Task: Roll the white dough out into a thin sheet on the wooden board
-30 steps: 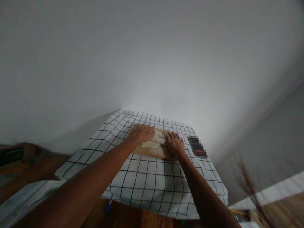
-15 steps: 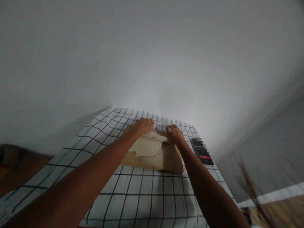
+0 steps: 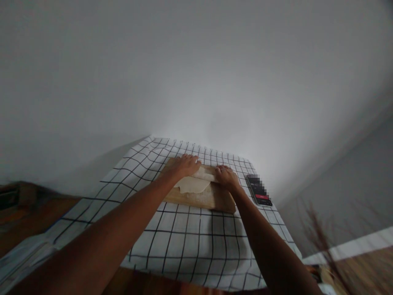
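A pale, floury rolling pin [image 3: 205,175] lies across a thin sheet of dough [image 3: 194,186] on a wooden board [image 3: 199,201]. My left hand [image 3: 187,164] rests over the pin's left end, fingers curled forward. Over the right end, my right hand [image 3: 226,176] is closed in the same way. The pin's ends are hidden beneath my hands. Toward me, the dough's uneven edge shows below the pin, and my left forearm covers its left side.
A white tablecloth with black grid lines [image 3: 184,241] covers the table, which stands against a plain wall [image 3: 196,82]. Right of the board lies a phone [image 3: 259,190], partly pixelated. Blurred dry stems [image 3: 317,229] stand beyond the table's right side.
Both hands have drawn the rolling pin toward me over the dough, so less dough shows in front of it. The view has tilted slightly, bringing the table's near edge into sight.
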`<act>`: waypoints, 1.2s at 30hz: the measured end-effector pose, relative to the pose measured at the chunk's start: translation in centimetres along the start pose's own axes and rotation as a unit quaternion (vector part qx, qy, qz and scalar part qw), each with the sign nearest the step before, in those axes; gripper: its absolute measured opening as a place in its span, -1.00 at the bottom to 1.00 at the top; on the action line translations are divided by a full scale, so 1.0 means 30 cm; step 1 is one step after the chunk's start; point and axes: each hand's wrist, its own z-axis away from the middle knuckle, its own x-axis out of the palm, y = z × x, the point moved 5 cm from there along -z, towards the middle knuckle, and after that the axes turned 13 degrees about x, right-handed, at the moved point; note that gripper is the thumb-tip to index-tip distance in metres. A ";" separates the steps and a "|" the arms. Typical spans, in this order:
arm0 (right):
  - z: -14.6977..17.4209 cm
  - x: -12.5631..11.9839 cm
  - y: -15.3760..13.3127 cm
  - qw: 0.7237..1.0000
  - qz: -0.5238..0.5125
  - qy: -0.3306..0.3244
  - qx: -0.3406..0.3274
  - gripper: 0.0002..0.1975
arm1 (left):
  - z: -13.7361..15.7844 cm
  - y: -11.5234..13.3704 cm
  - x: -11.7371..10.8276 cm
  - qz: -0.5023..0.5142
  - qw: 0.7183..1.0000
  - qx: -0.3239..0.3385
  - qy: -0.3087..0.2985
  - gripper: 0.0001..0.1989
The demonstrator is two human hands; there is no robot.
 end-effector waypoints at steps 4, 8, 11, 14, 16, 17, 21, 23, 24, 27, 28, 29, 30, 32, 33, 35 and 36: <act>0.055 -0.021 -0.003 0.998 -0.039 0.024 0.040 -0.59 | 0.065 0.033 -0.019 0.000 1.000 0.010 0.015 -0.51; 0.125 -0.037 -0.020 0.998 -0.044 0.032 0.028 -0.59 | 0.130 0.064 -0.020 -0.035 0.999 0.023 0.033 -0.52; 0.183 -0.044 -0.034 0.998 -0.041 0.043 0.011 -0.59 | 0.176 0.088 -0.027 -0.054 0.997 0.030 0.054 -0.51; 0.245 -0.054 -0.044 0.997 -0.043 0.059 0.009 -0.60 | 0.218 0.116 -0.038 -0.068 0.996 0.042 0.051 -0.51; 0.287 -0.063 -0.050 0.997 -0.048 0.068 0.007 -0.61 | 0.247 0.134 -0.045 -0.070 0.996 0.045 0.042 -0.51; 0.308 -0.066 -0.055 0.996 -0.049 0.070 0.004 -0.63 | 0.264 0.142 -0.048 -0.070 0.996 0.047 0.041 -0.51; 0.375 -0.068 -0.066 0.994 -0.068 0.080 0.013 -0.64 | 0.338 0.169 -0.052 -0.061 0.993 0.085 0.051 -0.50; 0.398 -0.063 -0.069 0.991 -0.091 0.099 0.026 -0.62 | 0.372 0.174 -0.048 -0.054 0.991 0.107 0.058 -0.51; 0.406 -0.060 -0.070 0.988 -0.103 0.109 0.031 -0.61 | 0.385 0.172 -0.046 -0.051 0.990 0.112 0.064 -0.51; 0.414 -0.049 -0.070 0.982 -0.124 0.132 0.047 -0.59 | 0.398 0.164 -0.040 -0.044 0.991 0.106 0.074 -0.49; 0.411 -0.048 -0.069 0.981 -0.124 0.136 0.053 -0.59 | 0.392 0.160 -0.038 -0.042 0.992 0.097 0.070 -0.49; 0.405 -0.048 -0.069 0.981 -0.122 0.138 0.058 -0.60 | 0.382 0.158 -0.036 -0.043 0.993 0.091 0.063 -0.48; 0.395 -0.050 -0.068 0.981 -0.119 0.138 0.062 -0.60 | 0.369 0.156 -0.036 -0.045 0.994 0.084 0.057 -0.48; 0.365 -0.057 -0.068 0.983 -0.109 0.133 0.066 -0.61 | 0.332 0.152 -0.038 -0.054 0.995 0.069 0.052 -0.49; 0.346 -0.061 -0.067 0.984 -0.104 0.130 0.068 -0.61 | 0.310 0.149 -0.040 -0.060 0.995 0.065 0.052 -0.50; 0.299 -0.065 -0.060 0.985 -0.096 0.116 0.084 -0.59 | 0.260 0.143 -0.042 -0.070 0.994 0.069 0.055 -0.51; 0.273 -0.064 -0.055 0.985 -0.093 0.106 0.097 -0.58 | 0.233 0.136 -0.039 -0.071 0.994 0.065 0.053 -0.51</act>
